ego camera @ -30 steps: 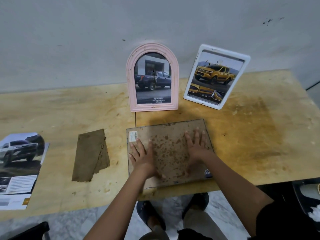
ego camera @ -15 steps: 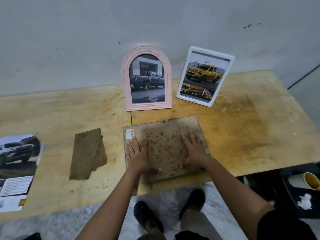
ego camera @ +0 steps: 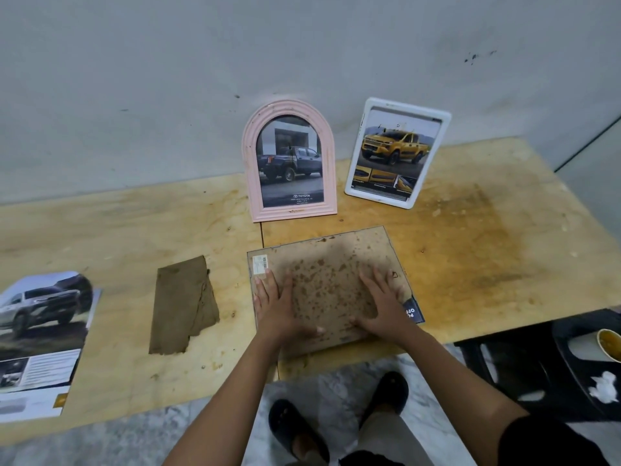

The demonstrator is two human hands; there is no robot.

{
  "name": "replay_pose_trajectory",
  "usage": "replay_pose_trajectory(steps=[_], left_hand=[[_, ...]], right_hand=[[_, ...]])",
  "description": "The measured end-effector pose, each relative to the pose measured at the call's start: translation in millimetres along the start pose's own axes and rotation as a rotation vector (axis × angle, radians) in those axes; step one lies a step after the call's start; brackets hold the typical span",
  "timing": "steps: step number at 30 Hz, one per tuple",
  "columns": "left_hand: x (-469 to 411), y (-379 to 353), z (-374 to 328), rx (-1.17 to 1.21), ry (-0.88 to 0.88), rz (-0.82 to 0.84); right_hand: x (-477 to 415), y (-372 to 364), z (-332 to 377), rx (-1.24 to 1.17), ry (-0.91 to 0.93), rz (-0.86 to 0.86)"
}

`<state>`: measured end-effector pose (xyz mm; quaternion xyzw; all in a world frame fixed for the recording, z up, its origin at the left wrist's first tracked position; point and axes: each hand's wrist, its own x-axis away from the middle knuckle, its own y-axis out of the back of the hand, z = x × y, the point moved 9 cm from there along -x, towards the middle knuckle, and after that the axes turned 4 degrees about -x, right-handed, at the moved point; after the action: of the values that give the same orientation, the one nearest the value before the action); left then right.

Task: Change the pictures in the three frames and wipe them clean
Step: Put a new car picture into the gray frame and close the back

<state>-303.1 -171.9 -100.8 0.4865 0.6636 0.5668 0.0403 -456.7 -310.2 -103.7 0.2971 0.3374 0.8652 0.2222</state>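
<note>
A third frame (ego camera: pixel 331 264) lies face down at the table's near edge, its stained brown backing board up. My left hand (ego camera: pixel 277 307) lies flat on the board's left part, and my right hand (ego camera: pixel 383 306) presses flat on its right part. A dark picture corner (ego camera: pixel 414 311) sticks out from under the frame by my right hand. A pink arched frame (ego camera: pixel 289 159) with a dark blue truck picture and a white frame (ego camera: pixel 398 153) with a yellow truck picture stand against the wall. A brown cloth (ego camera: pixel 183 306) lies left of the flat frame.
A car brochure page (ego camera: pixel 40 338) lies at the left end of the stained plywood table (ego camera: pixel 487 257). A black stool (ego camera: pixel 554 361) at lower right holds a paper cup (ego camera: pixel 610 344) and a crumpled tissue (ego camera: pixel 603 386). My sandalled feet show below the table edge.
Both hands have stayed flat on the backing board, with only small shifts. The view has moved slightly.
</note>
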Motion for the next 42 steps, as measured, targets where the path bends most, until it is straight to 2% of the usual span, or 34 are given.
replay_pose_trajectory(steps=[7, 9, 12, 15, 18, 20, 24, 28, 32, 35, 37, 40, 42], left_hand=[[-2, 0, 1, -0.005, 0.026, 0.056], [-6, 10, 1, 0.077, 0.049, 0.036], [-7, 45, 10, 0.387, 0.117, -0.211], [8, 62, 37, 0.473, 0.250, -0.377], [23, 52, 52, 0.548, 0.318, -0.340], [30, 43, 52, 0.559, 0.305, -0.326], [34, 35, 52, 0.477, 0.334, -0.370], [33, 31, 61, 0.429, 0.462, -0.309], [32, 38, 66, 0.444, 0.485, -0.313], [35, 62, 61, 0.501, 0.447, -0.442], [39, 85, 54, 0.586, 0.398, -0.577], [49, 125, 38, 0.834, 0.203, -0.779], [53, 145, 35, 1.063, 0.089, -0.848]], right_hand=[[-2, 2, -1, 0.015, -0.043, -0.023], [-1, 8, -1, 0.077, -0.069, -0.035], [-1, 31, 6, 0.086, -0.032, -0.144], [2, 62, 4, -0.086, -0.045, -0.334], [3, 75, -13, -0.202, -0.216, -0.401], [2, 69, -24, -0.189, -0.338, -0.362], [0, 61, -24, -0.102, -0.391, -0.327], [0, 61, -32, -0.188, -0.508, -0.337], [5, 57, -33, -0.283, -0.600, -0.333], [4, 67, -25, -0.404, -0.570, -0.425], [2, 81, -16, -0.526, -0.476, -0.545], [5, 108, 6, -0.776, -0.281, -0.752], [11, 126, 19, -0.948, -0.203, -0.846]])
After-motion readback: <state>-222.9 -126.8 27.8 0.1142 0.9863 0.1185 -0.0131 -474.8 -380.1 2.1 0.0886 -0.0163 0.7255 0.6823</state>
